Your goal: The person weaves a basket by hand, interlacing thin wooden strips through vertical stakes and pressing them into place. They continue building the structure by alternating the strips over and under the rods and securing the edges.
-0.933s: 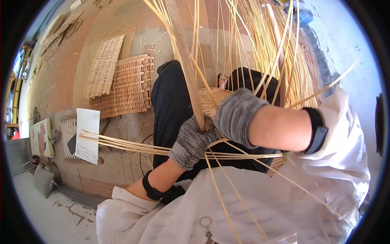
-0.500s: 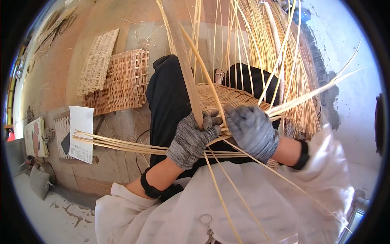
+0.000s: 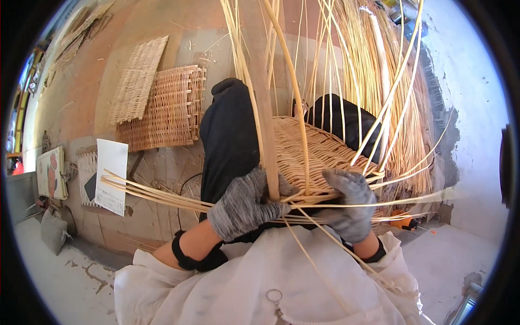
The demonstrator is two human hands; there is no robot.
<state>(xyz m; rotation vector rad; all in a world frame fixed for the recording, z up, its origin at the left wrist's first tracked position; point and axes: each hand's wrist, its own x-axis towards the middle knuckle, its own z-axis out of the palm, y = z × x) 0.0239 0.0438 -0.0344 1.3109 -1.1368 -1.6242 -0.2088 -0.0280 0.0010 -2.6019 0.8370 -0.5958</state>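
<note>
left hand (image 3: 246,206) grips a stick (image 3: 266,135) edging a woven panel (image 3: 322,154).

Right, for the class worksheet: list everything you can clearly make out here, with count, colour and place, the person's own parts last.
unfinished wicker weave: one, tan, centre
wooden slat: one, brown, left of the weave
upright rods: several, tan, rising from the weave
crosswise rods: several, tan, extending left
wicker panels: two, tan and reddish-tan, overlapping, upper left
rod bundle: one, yellow-tan, upper right
paper sheet: one, white, left
picture board: one, multicoloured, far left
cushion: one, grey, lower left
wall: one, whitish, right
trousers: one pair, black, centre
shirt: one, white, bottom
key ring: one, metallic, over the shirt
left hand: one, grey-gloved, around the slat
right hand: one, grey-gloved, at the weave's near edge
</note>
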